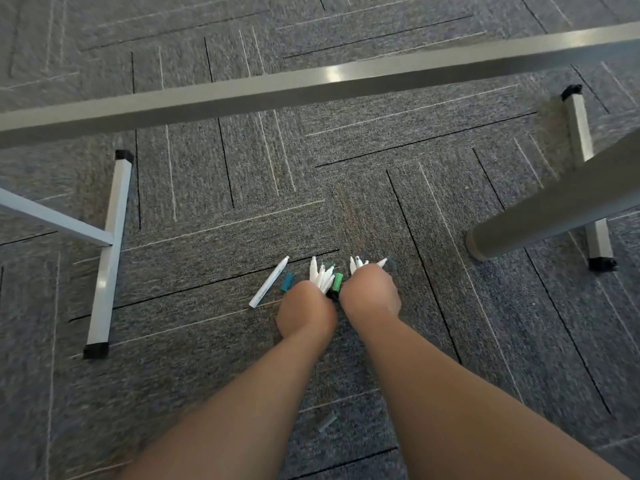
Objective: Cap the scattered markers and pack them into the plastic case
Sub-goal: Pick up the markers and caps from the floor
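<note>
My left hand (pixel 306 311) is closed around a bunch of white markers (pixel 322 277) whose tips stick out forward. My right hand (pixel 372 292) grips another bunch of white markers (pixel 360 263), tips fanned out ahead of it. Between the two fists shows a green cap (pixel 337 282). One white marker (pixel 270 282) lies loose on the carpet left of my left hand, with a teal cap (pixel 287 282) beside it. A grey cap (pixel 327 421) lies on the carpet between my forearms. No plastic case is in view.
Grey patterned carpet covers the floor. A metal crossbar (pixel 311 84) runs across above. A white table foot (pixel 109 251) stands at left, another foot (pixel 588 174) at right, and a thick grey leg (pixel 554 206) slants in from the right.
</note>
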Action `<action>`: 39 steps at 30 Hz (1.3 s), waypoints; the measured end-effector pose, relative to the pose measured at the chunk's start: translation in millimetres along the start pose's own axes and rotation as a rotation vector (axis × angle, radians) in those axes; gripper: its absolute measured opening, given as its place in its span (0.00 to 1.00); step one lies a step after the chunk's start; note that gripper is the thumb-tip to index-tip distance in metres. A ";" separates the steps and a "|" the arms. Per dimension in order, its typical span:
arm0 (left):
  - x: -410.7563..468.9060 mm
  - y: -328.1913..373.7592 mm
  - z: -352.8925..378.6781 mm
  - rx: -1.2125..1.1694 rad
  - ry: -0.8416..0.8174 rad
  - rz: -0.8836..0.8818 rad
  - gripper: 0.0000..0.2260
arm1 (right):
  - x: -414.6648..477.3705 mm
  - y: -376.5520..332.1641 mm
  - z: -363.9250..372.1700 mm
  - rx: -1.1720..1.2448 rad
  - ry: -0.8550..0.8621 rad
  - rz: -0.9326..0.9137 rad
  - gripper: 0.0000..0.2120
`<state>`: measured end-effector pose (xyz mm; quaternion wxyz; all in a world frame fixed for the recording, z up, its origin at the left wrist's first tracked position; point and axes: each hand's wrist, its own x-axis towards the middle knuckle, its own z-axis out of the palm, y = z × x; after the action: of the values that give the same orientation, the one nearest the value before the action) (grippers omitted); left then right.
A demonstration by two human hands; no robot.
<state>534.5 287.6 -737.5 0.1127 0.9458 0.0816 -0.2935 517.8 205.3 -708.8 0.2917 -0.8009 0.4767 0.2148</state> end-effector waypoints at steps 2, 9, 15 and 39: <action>-3.0 -2.7 4.9 0.002 0.041 0.043 0.05 | -2.1 -1.6 -0.4 -0.026 -0.008 -0.011 0.05; -3.1 -4.6 -6.7 -0.122 -0.016 -0.013 0.06 | 1.9 0.0 2.5 0.046 -0.091 0.021 0.08; 5.8 -24.4 -33.5 -0.161 -0.017 0.025 0.12 | -7.0 -8.1 6.0 0.116 -0.129 -0.013 0.05; 48.8 -61.6 -46.5 0.125 0.137 0.163 0.05 | -18.7 -46.2 49.2 0.212 -0.264 -0.149 0.11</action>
<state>585.6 363.2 -738.4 0.0714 0.9723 -0.0067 -0.2226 547.2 267.7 -721.3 0.4497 -0.7637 0.3935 0.2445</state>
